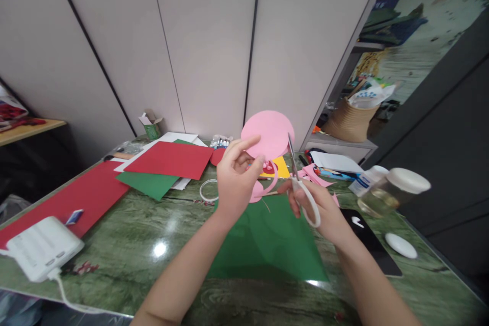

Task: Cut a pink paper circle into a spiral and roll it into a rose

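Above the middle of the table, my left hand (240,173) pinches a round pink paper disc (269,130) by its lower left edge, thumb in front. My right hand (315,204) has its fingers in the white handles of a pair of scissors (294,160). The blades point up and lie at the disc's right edge. A curled pink paper strip (272,181) hangs below the disc. Under both hands a green sheet (267,244) lies flat on the table.
Red sheets (168,159) and a green sheet (147,184) are stacked at left, with a white power adapter (44,247) in front. On the right are a lidded jar (393,191), a dark phone (370,242), an oval white case (401,245) and pink scraps (315,175). Cabinet doors (206,35) rise behind.
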A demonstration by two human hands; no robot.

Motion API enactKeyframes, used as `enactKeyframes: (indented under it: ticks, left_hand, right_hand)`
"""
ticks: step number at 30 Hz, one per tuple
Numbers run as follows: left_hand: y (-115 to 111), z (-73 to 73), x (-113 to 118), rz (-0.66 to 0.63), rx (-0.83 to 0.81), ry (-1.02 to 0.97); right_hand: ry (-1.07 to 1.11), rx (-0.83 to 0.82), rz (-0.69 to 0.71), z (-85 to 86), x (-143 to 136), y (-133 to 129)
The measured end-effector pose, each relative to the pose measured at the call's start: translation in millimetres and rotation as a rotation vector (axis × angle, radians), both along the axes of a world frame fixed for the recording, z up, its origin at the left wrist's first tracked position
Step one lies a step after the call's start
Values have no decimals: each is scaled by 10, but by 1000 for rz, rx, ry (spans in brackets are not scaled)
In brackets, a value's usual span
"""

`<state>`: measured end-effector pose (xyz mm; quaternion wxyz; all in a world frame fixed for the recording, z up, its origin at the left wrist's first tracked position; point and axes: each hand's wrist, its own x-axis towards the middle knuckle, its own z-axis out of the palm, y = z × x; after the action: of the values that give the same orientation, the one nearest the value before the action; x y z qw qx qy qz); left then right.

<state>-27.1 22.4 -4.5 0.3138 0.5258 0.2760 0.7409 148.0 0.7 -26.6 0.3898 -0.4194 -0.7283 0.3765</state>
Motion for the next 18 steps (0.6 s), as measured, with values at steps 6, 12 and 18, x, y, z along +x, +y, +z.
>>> enactKeyframes:
  ticks: [6,12,18]
  left_hand:
    - [-8,-4,3,8,11,56]
    - [-24,-7,3,2,21,86]
    - [-37,22,-1,1,28,84]
  right_hand:
    - [18,24,16,-5,4,-4]
    - [-8,70,4,32,6,-15]
    - [14,29,20,19,14,-17]
